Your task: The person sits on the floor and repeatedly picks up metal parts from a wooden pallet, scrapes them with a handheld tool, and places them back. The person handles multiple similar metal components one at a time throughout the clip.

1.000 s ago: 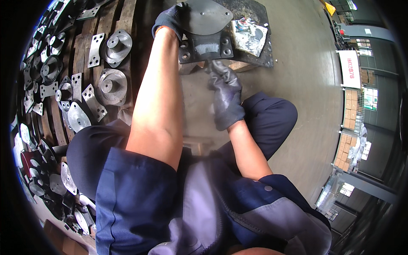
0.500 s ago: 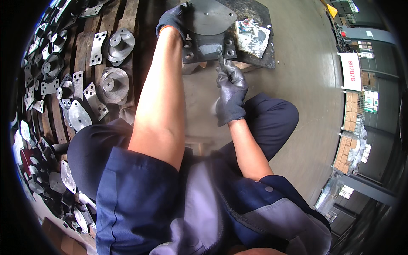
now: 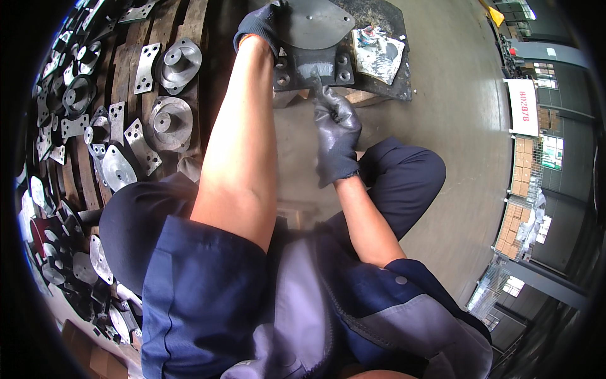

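Observation:
A dark metal bracket (image 3: 346, 71) with a row of bolt holes lies under a grey rounded plate (image 3: 309, 22), and a lighter grey patch (image 3: 315, 68) shows on its near face. My left hand (image 3: 260, 26), in a dark glove, rests against the left edge of this plate. Its fingers curl over there, and the tips are partly hidden. My right hand (image 3: 339, 123), also gloved, pinches a thin dark flat tool (image 3: 317, 83), whose end touches or nearly touches the patch. A paper sheet (image 3: 394, 60) smeared with grey paste lies to the right of the bracket.
The work sits on a dark stained board (image 3: 398, 88). To the left, a wooden pallet (image 3: 189, 25) carries several metal flanges (image 3: 180, 63) and drilled plates (image 3: 147, 68). My bent knees flank the grey floor (image 3: 461, 126). Shelving with cartons (image 3: 521, 167) stands far right.
My right hand has shifted slightly left and turned, drawing the tool down toward the near edge of the patch. My left hand stays at the plate.

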A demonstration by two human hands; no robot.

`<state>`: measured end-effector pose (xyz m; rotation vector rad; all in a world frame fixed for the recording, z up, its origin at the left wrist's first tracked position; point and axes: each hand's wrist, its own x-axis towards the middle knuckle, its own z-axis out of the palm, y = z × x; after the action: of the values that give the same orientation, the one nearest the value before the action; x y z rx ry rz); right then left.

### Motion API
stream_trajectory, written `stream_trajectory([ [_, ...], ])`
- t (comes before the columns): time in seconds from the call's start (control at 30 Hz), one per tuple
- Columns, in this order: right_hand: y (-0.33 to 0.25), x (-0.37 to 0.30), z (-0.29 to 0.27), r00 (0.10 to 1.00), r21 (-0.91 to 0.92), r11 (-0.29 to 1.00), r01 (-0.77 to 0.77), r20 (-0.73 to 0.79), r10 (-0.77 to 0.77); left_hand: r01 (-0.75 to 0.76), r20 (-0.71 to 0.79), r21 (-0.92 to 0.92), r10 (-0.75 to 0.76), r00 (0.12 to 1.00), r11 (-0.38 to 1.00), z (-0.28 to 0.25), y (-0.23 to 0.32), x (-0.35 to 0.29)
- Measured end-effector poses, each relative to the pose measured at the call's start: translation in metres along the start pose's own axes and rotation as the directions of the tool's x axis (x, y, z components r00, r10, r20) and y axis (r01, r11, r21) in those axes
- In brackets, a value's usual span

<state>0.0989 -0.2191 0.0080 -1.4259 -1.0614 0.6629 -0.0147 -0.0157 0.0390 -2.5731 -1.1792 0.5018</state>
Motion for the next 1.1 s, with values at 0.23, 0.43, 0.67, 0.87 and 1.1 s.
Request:
stream_trajectory([
  [0.23,0.012,-0.004,0.005,0.991,-0.099,0.994,0.05,0.132,-0.037,0.08,-0.004,-0.13,-0.081,0.997,0.988,-0.001,-0.005,-0.01],
  [0.43,-0.018,-0.001,-0.01,0.966,0.167,0.974,-0.153,0.234,0.112,0.087,-0.04,-0.179,-0.096,0.995,0.98,-0.004,0.0,-0.006],
  [0.67,-0.019,0.006,-0.011,0.958,0.236,0.929,-0.285,0.102,0.268,0.111,-0.046,-0.229,-0.125,0.991,0.967,-0.001,0.0,-0.005],
  [0.87,-0.017,-0.005,-0.014,0.927,-0.011,0.985,-0.175,0.334,0.168,0.137,-0.057,-0.217,-0.153,0.987,0.966,0.027,0.006,0.014],
  [1.1,-0.008,0.013,-0.083,0.827,0.394,0.727,-0.562,0.306,0.473,-0.08,0.555,-0.56,-0.444,0.703,-0.825,0.014,0.026,0.006],
])
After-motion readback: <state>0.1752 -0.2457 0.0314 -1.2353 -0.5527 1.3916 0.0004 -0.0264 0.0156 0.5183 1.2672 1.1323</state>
